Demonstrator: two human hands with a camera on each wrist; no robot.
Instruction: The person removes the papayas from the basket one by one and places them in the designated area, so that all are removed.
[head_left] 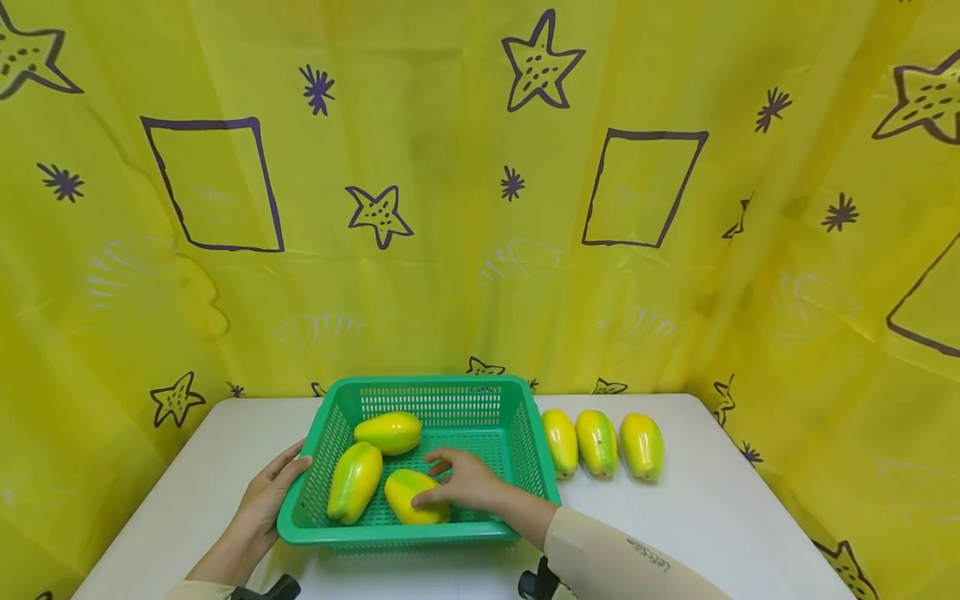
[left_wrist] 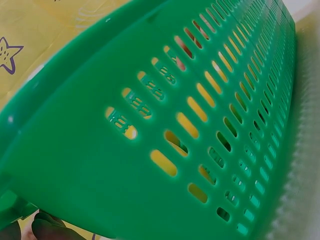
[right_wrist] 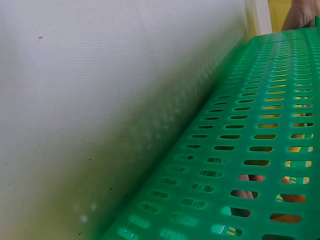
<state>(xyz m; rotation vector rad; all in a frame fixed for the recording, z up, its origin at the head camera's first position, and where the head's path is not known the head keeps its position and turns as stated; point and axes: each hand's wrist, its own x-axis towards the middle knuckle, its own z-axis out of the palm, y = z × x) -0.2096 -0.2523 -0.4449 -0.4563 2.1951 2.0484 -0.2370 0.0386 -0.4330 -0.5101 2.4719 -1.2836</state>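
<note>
A green plastic basket [head_left: 420, 533] with slotted walls stands on the table. My left hand [head_left: 262, 500] grips its left rim, thumb on top; in the left wrist view the basket's wall [left_wrist: 75, 165] fills most of the picture. Inside lie three yellow-green papayas: one at the back [head_left: 388, 433], one at the left [head_left: 355, 483] and one at the front [head_left: 408, 492]. My right hand [head_left: 468, 483] reaches over the front rim and holds the front papaya, thumb on its near side and fingers bent at its far side. The right wrist view shows parts of that hand through the slots.
Three more papayas stand in a row to the right of the basket, the left one [head_left: 561, 442] close to its wall, then a middle one [head_left: 597, 442] and a right one [head_left: 642, 446]. A yellow patterned curtain [head_left: 450, 317] hangs behind the white table [head_left: 675, 533].
</note>
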